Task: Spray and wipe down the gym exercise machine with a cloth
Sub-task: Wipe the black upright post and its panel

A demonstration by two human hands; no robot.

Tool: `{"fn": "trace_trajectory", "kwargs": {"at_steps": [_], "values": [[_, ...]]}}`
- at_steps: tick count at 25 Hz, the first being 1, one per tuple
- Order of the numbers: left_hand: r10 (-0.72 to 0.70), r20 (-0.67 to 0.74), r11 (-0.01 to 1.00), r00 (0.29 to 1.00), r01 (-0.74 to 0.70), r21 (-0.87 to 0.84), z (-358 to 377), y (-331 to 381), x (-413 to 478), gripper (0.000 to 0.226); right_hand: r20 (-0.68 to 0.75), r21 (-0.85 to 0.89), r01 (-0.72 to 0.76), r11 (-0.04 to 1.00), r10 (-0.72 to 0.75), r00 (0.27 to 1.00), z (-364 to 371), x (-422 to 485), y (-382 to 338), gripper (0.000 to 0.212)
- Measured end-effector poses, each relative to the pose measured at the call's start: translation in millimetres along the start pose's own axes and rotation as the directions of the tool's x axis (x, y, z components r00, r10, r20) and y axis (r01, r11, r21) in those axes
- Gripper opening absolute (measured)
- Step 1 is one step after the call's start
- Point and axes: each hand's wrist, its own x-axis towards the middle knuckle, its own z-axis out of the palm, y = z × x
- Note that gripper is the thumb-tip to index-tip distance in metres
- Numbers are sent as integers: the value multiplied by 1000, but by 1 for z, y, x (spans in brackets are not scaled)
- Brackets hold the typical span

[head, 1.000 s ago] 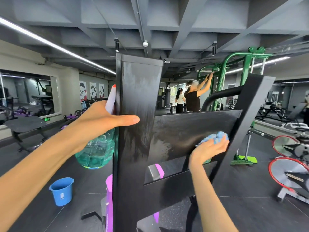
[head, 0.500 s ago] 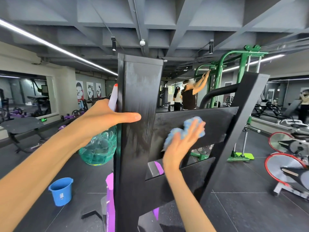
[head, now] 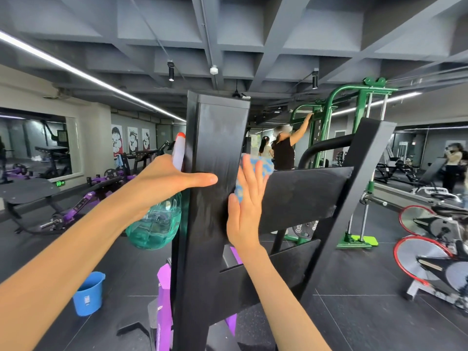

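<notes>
A black exercise machine frame fills the middle: a tall upright post [head: 215,138] with a slanted crossbar [head: 306,193] running right from it. My left hand [head: 162,183] grips a green spray bottle [head: 155,224] with a white nozzle behind the post's left side, and its thumb lies across the post's front. My right hand [head: 247,206] presses a blue cloth [head: 255,171] with straight fingers against the crossbar, right where it joins the post. Wet streaks show on the post.
A blue bucket [head: 88,293] stands on the dark floor at lower left. Purple machine parts [head: 164,307] sit at the post's base. Red-rimmed exercise bikes [head: 428,259] are at the right, a green rack [head: 354,158] and people behind, benches at the left.
My right hand has swept the cloth leftward along the crossbar from its right end to the post. My left hand has held still with the bottle.
</notes>
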Motion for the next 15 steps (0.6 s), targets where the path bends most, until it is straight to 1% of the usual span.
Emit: {"fn": "trace_trajectory", "kwargs": {"at_steps": [1, 2, 3, 4, 5, 6, 7, 8, 9, 11, 13, 14, 15], "values": [[-20, 6, 1000, 1000, 20, -10, -1, 0, 1, 108, 49, -56, 64, 996, -61, 997, -2, -11, 9, 48], [-38, 10, 999, 999, 38, -24, -2, 1, 0, 104, 74, -95, 69, 993, -63, 995, -7, -23, 22, 49], [-45, 10, 999, 999, 45, -25, -2, 3, -2, 102, 63, -99, 24, 995, -17, 998, -12, -33, 33, 50], [-36, 13, 999, 999, 36, -24, -2, 5, -4, 104, 18, -48, -76, 996, 77, 997, -16, -38, 37, 50], [-27, 14, 999, 1000, 27, -18, -1, 6, -5, 106, -42, 45, -198, 979, 200, 979, -17, -35, 35, 51], [-20, 6, 1000, 1000, 20, -18, 0, 8, -6, 106, -98, 150, -311, 938, 328, 940, -15, -28, 26, 50], [-25, 0, 999, 1000, 25, -20, 0, 8, -7, 104, -139, 237, -384, 893, 422, 896, -11, -19, 12, 49], [-20, -1, 1000, 1000, 20, -18, 0, 10, -8, 102, -148, 287, -401, 870, 454, 879, -8, -14, -4, 48], [-21, 5, 1000, 1000, 21, -16, 0, 11, -9, 102, -131, 301, -379, 875, 431, 893, -4, -19, -17, 48], [-21, 6, 1000, 1000, 21, -9, 0, 13, -11, 105, -40, 275, -311, 910, 334, 942, -7, -39, -28, 48], [-25, 3, 1000, 1000, 25, -7, 0, 14, -12, 106, 40, 254, -321, 912, 321, 946, -18, -50, -25, 47], [-25, 6, 1000, 1000, 25, -11, 0, 14, -13, 106, 20, 233, -305, 923, 309, 951, -23, -48, -23, 47], [-25, 12, 999, 1000, 26, -21, 0, 14, -12, 107, -47, 187, -275, 943, 289, 956, -23, -40, -21, 47]]}}
